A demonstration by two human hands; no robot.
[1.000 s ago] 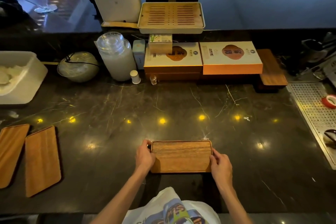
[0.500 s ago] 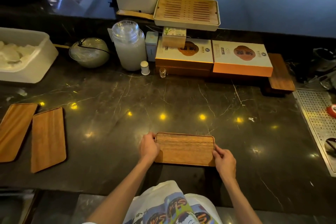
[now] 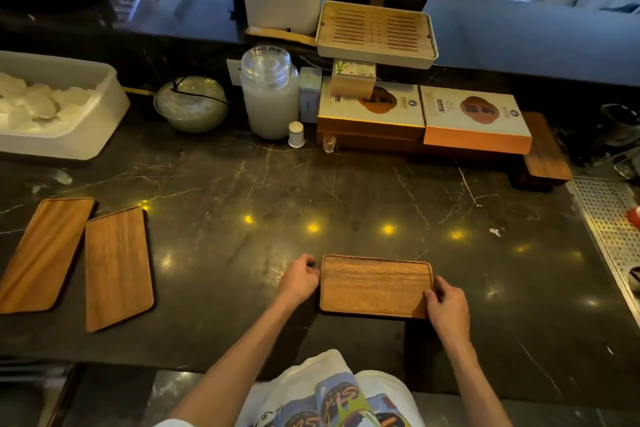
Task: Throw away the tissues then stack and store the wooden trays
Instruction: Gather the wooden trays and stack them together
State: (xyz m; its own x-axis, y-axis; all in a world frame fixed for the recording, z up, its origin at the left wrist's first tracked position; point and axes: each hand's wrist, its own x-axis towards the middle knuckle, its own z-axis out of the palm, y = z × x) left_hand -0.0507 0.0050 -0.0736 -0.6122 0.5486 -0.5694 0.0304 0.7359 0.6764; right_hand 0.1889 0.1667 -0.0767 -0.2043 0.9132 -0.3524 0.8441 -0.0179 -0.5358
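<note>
A wooden tray (image 3: 375, 285) lies flat on the dark marble counter (image 3: 242, 184) in front of me. My left hand (image 3: 299, 279) grips its left short edge and my right hand (image 3: 446, 308) grips its right near corner. Two more wooden trays lie side by side at the left: one at the far left (image 3: 43, 253) and one beside it (image 3: 117, 267). A white bin (image 3: 86, 128) at the back left holds crumpled white tissues (image 3: 38, 104).
Along the back stand a glass bowl (image 3: 190, 104), a lidded glass jar (image 3: 270, 94), two orange gift boxes (image 3: 426, 114), a slatted tea tray (image 3: 375, 33) and a dark wooden board (image 3: 543, 152). A perforated metal drain grid (image 3: 609, 218) runs down the right edge.
The view has shifted, so the counter items sit lower and further right in frame. Both hands stay on the tray's ends; the tray looks slightly further from the counter's front edge.
</note>
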